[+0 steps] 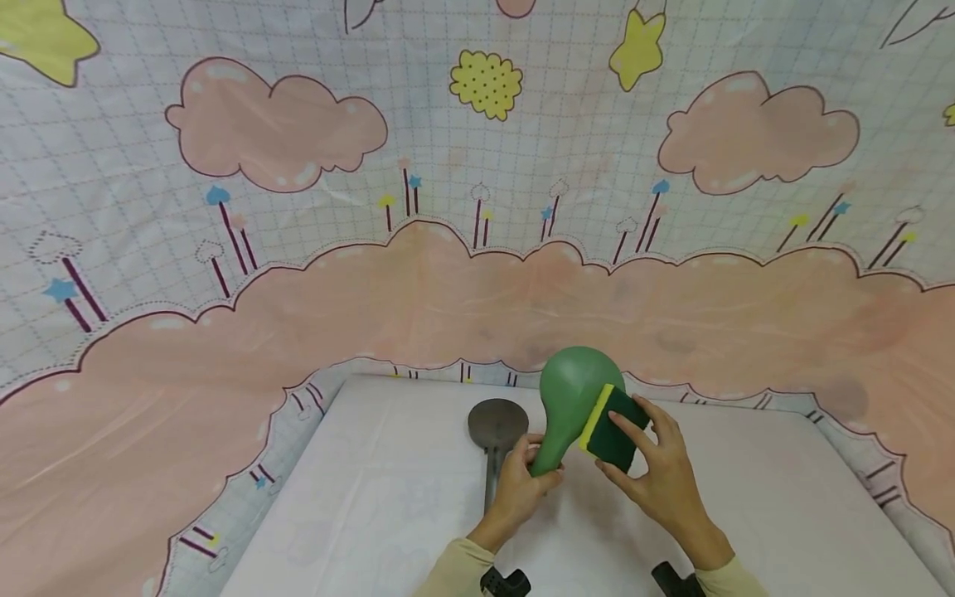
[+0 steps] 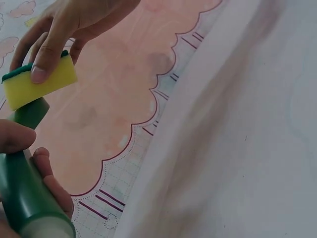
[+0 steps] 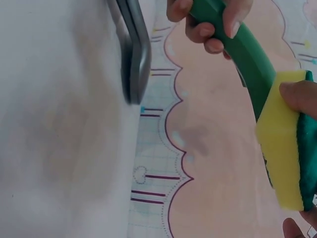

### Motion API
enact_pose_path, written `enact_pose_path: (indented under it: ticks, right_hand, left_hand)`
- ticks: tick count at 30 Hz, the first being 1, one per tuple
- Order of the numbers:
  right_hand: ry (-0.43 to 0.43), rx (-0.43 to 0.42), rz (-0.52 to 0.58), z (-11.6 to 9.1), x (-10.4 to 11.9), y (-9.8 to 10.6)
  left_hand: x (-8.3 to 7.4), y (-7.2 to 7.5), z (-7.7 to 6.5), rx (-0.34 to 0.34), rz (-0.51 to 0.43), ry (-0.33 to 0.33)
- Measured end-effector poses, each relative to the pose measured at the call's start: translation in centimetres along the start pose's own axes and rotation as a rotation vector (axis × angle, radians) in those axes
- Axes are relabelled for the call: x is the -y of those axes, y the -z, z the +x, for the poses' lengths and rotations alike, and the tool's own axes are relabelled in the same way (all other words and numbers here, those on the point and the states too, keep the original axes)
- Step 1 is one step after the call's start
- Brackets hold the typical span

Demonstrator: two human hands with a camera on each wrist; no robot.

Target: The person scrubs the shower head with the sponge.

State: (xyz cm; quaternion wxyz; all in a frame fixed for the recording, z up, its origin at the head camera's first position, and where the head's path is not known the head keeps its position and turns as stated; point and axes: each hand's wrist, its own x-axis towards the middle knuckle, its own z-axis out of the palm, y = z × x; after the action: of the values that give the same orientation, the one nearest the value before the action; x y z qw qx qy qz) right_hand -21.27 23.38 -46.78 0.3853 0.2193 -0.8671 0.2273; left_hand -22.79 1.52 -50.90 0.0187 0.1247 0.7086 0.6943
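Observation:
My left hand (image 1: pixel 518 487) grips the handle of a green ladle (image 1: pixel 576 380), whose rounded bowl points up and away from me. In my right hand (image 1: pixel 666 474) is a yellow sponge (image 1: pixel 618 431) with a dark green scouring layer, pinched between thumb and fingers. Its yellow face lies against the ladle just below the bowl. The left wrist view shows the sponge (image 2: pixel 44 85) over the far part of the green handle (image 2: pixel 25 183). Part of that handle is hidden by my left fingers.
A dark grey ladle (image 1: pixel 497 424) lies on the white table (image 1: pixel 373 489), left of the green one, its handle running behind my left wrist. Behind the table hangs a patterned cloth (image 1: pixel 448 307) with pink clouds, reaching down along its sides.

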Motion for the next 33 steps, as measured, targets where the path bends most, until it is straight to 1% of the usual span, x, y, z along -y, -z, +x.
enact_pose_path:
  ticks: [3, 6, 11, 14, 16, 22, 29, 31, 33]
  right_hand:
    - [-0.004, -0.009, -0.003, 0.0, 0.0, 0.0]
    - [0.004, -0.008, 0.002, -0.3, 0.3, -0.2]
    - [0.027, -0.006, 0.016, -1.2, 1.3, -0.5]
    - [0.034, -0.014, 0.016, -1.4, 1.5, -0.6]
    - [0.024, -0.014, 0.012, -1.4, 1.4, -0.6]
    - [-0.007, -0.025, 0.014, -0.6, 0.4, -0.2]
    - [-0.036, -0.009, 0.018, 0.0, 0.0, 0.4]
    - [-0.041, -0.006, 0.016, 0.0, 0.0, 0.5]
    - [-0.033, -0.008, 0.015, 0.0, 0.1, 0.5]
  left_hand:
    - [0.1, 0.2, 0.1, -0.012, 0.038, -0.018]
    - [0.1, 0.4, 0.1, -0.016, 0.062, -0.023]
    - [0.1, 0.8, -0.2, -0.015, 0.080, 0.010]
    - [0.0, 0.9, -0.2, -0.013, 0.085, 0.022]
    - [-0.1, 1.1, -0.2, -0.013, 0.090, 0.018]
    - [-0.4, 1.7, -0.3, -0.010, 0.122, -0.022]
    - [-0.5, 2.3, -0.4, -0.004, 0.114, -0.027]
    - [-0.8, 2.3, -0.4, 0.001, 0.115, -0.028]
    - [-2.0, 2.4, -0.7, 0.009, 0.122, -0.038]
